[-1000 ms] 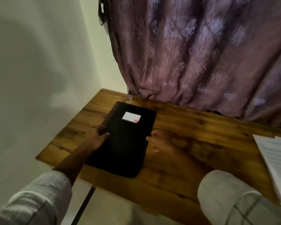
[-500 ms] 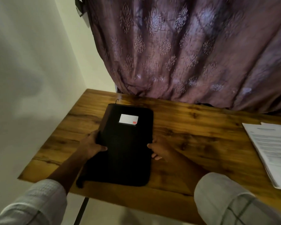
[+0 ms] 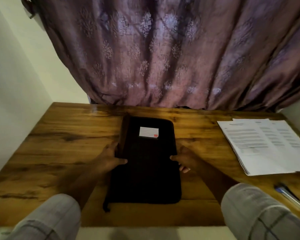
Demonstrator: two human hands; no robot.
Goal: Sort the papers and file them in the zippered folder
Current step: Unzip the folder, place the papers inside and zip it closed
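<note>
A black zippered folder (image 3: pixel 145 170) lies closed on the wooden table (image 3: pixel 59 144), with a white label (image 3: pixel 148 132) near its far end. My left hand (image 3: pixel 111 157) grips the folder's left edge, thumb on top. My right hand (image 3: pixel 184 157) holds the right edge, thumb on the cover and fingers curled at the side. A stack of printed papers (image 3: pixel 263 144) lies fanned at the table's right side, apart from both hands.
A pen (image 3: pixel 289 196) lies near the table's front right edge, below the papers. A purple patterned curtain (image 3: pixel 163 58) hangs behind the table. A pale wall (image 3: pixel 10 84) stands to the left. Bare wood shows left of the folder.
The folder has been slid to the middle of the table and squared to me, both hands staying on its edges. The view has swung right, bringing the papers and pen in.
</note>
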